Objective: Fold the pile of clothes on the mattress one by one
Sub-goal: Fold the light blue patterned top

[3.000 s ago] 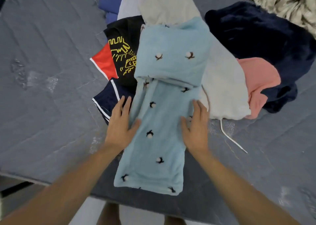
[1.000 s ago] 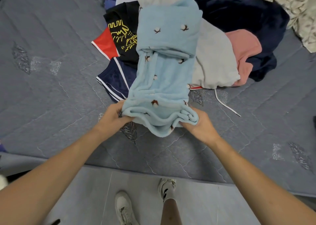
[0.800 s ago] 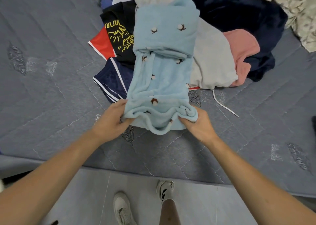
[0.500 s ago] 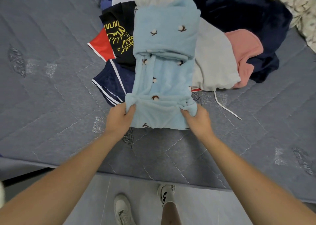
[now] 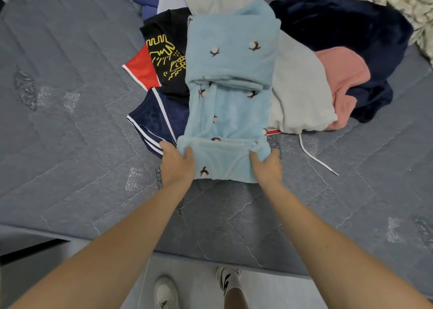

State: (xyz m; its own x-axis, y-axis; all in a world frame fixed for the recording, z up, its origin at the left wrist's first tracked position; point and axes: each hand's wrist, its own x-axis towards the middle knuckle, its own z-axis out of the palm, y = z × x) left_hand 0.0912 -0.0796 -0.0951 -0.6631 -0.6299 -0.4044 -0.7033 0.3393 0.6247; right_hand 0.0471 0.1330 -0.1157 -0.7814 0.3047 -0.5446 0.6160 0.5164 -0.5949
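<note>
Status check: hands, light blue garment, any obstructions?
Left hand and right hand each grip the light blue garment at its near fold. Lies over the pile. Nothing blocking.

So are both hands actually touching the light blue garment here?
Touching. The head view shows the left hand and right hand each pinching a corner of the folded near end of the light blue garment.

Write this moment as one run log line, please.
step: folding light blue garment | left hand: grips near-left fold | right hand: grips near-right fold | pile: unfolded behind
</note>
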